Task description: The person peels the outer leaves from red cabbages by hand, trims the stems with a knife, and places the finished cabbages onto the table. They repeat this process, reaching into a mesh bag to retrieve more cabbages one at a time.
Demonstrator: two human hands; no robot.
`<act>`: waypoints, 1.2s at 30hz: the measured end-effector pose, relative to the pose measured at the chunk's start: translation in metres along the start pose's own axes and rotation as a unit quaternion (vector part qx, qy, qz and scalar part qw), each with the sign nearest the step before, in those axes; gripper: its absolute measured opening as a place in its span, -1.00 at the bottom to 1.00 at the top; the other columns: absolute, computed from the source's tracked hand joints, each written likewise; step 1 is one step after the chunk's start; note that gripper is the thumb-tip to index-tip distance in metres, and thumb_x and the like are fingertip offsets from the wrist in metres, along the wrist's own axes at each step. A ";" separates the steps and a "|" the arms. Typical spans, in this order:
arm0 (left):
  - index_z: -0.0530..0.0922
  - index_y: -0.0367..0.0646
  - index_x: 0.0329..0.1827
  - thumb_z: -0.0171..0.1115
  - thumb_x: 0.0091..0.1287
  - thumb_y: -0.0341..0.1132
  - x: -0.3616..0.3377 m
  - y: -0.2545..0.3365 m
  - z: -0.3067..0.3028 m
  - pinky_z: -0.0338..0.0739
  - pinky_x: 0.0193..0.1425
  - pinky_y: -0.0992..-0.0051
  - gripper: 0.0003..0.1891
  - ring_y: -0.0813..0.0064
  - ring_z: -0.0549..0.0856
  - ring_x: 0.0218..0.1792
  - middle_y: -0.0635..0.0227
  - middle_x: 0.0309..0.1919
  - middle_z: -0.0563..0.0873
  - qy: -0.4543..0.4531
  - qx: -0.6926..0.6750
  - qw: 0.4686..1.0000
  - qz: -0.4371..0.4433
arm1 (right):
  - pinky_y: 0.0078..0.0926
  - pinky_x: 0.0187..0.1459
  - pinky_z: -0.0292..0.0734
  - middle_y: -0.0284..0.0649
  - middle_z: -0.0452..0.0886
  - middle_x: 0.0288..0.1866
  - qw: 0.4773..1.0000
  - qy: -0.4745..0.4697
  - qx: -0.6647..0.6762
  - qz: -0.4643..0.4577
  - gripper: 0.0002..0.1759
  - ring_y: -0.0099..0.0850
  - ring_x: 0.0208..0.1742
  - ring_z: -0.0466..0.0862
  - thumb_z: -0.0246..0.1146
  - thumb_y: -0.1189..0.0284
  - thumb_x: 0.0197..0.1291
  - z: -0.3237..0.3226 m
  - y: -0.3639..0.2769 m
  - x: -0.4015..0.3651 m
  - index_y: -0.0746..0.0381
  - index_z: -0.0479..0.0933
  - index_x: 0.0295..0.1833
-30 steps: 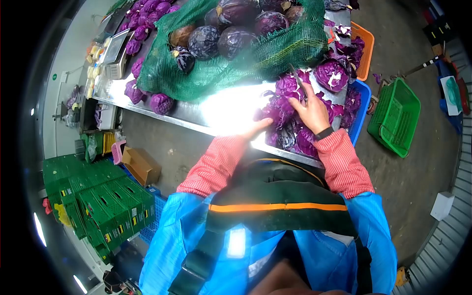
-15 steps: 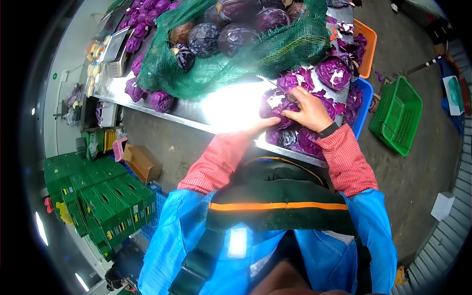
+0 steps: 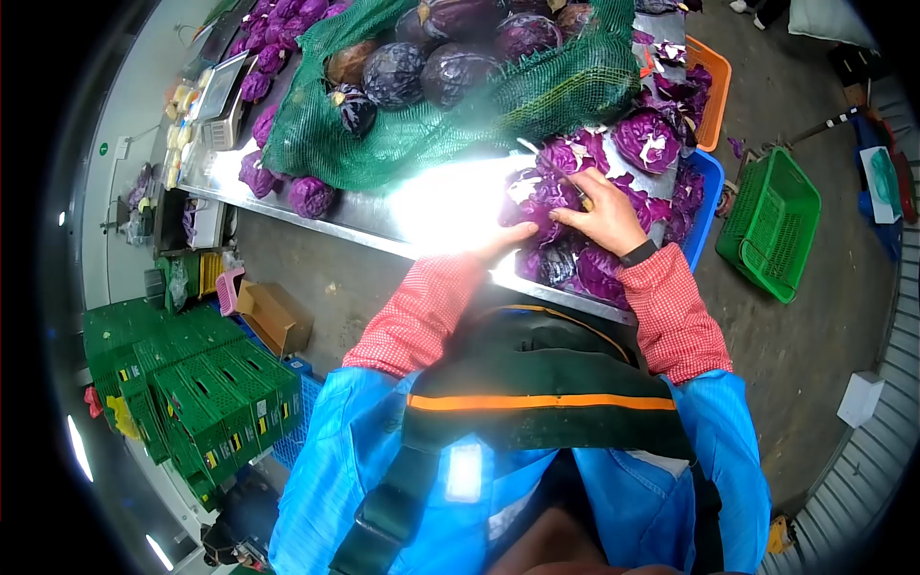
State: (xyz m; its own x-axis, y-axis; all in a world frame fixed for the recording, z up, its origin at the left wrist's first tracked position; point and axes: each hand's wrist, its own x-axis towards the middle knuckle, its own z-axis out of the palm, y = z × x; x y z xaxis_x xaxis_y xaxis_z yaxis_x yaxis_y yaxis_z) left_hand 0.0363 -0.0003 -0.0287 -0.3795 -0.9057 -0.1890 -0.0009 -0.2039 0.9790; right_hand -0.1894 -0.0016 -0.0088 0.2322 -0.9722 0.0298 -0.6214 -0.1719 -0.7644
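Note:
My left hand [image 3: 500, 241] grips a red cabbage [image 3: 533, 203] from its near left side, thumb lying on the leaves; glare washes out most of its fingers. On the cabbage's right side, my right hand [image 3: 608, 217] has its fingers curled around a small knife [image 3: 549, 165], whose thin blade points away to the upper left. Loose purple leaves [image 3: 599, 273] lie under and beside both hands. Just beyond them sits another peeled red cabbage [image 3: 649, 140] with pale patches.
A green mesh sack [image 3: 383, 158] full of dark cabbages spreads over the metal table [image 3: 359, 222]. Along the right edge stand a blue crate [image 3: 710, 196] and an orange crate [image 3: 714, 115], with a green basket [image 3: 770, 225] on the floor. Green crates [image 3: 206, 393] are stacked lower left.
The cabbage has turned in my hands, its pale patch now facing away and purple leaves showing. The knife blade shows more plainly. Both hands stay in nearly the same place.

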 end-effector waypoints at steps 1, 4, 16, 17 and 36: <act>0.15 -0.24 0.47 0.51 0.05 -0.39 0.001 -0.005 -0.002 0.35 0.42 0.31 -0.08 0.34 0.43 0.32 0.12 0.30 0.41 0.002 0.037 0.999 0.017 | -0.29 -0.06 0.57 -0.13 0.59 -0.01 1.000 0.017 0.011 -0.011 -0.36 -0.13 -0.07 0.66 0.50 0.18 -0.03 0.003 0.003 -0.001 0.26 0.54 0.14; 0.15 -0.24 0.47 0.51 0.05 -0.39 0.003 -0.014 -0.008 0.35 0.42 0.31 -0.08 0.33 0.44 0.31 0.11 0.30 0.41 0.008 0.095 0.995 0.044 | -0.31 -0.02 0.55 -0.10 0.60 -0.04 0.998 0.042 0.035 -0.018 -0.35 -0.13 -0.04 0.65 0.51 0.20 -0.04 0.007 -0.001 -0.003 0.33 0.53 0.12; 0.14 -0.22 0.49 0.50 0.11 -0.36 0.000 0.001 0.002 0.40 0.38 0.30 -0.10 0.31 0.47 0.28 0.11 0.26 0.47 0.014 -0.030 0.999 -0.005 | -0.66 -0.37 0.44 -0.42 0.53 -0.44 0.895 -0.112 0.381 0.202 -0.77 -0.64 -0.41 0.55 0.39 0.43 0.22 -0.014 -0.008 -0.030 0.29 0.50 -0.15; 0.14 -0.22 0.49 0.50 0.11 -0.35 -0.001 0.006 0.004 0.41 0.38 0.30 -0.09 0.30 0.47 0.29 0.11 0.26 0.46 0.017 -0.067 0.997 -0.024 | -0.70 -0.38 0.45 -0.40 0.56 -0.41 0.865 -0.112 0.450 0.191 -0.80 -0.66 -0.42 0.55 0.38 0.46 0.23 -0.021 -0.008 -0.039 0.27 0.50 -0.16; 0.15 -0.24 0.46 0.52 0.09 -0.33 0.006 -0.006 0.011 0.38 0.38 0.31 -0.10 0.32 0.48 0.25 0.09 0.26 0.43 0.059 0.043 0.996 0.043 | -0.22 -0.26 0.64 -0.03 0.71 -0.24 0.988 0.124 -0.082 0.045 -0.50 -0.11 -0.30 0.72 0.37 0.30 0.10 0.022 -0.013 -0.027 0.25 0.50 0.14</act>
State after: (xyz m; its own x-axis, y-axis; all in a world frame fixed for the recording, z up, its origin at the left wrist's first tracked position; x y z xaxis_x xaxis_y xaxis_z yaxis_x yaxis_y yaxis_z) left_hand 0.0241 -0.0003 -0.0347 -0.2697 -0.9570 -0.1070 -0.0535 -0.0960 0.9939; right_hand -0.1709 0.0304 -0.0134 -0.0068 -0.9903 0.1388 -0.7484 -0.0871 -0.6575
